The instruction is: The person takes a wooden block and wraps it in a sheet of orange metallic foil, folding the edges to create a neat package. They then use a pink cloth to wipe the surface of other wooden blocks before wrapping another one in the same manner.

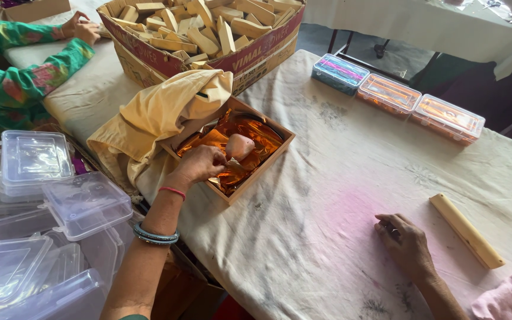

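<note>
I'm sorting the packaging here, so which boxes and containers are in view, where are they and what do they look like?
Large cardboard carton: top centre, brown with red band.
Small open box: under left hand, tan, orange film inside.
Three lidded plastic cases: upper right, clear.
Empty clear cases: stacked left.

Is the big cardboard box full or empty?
Full. The cardboard box is heaped with pale wooden blocks up to its open top.
</note>
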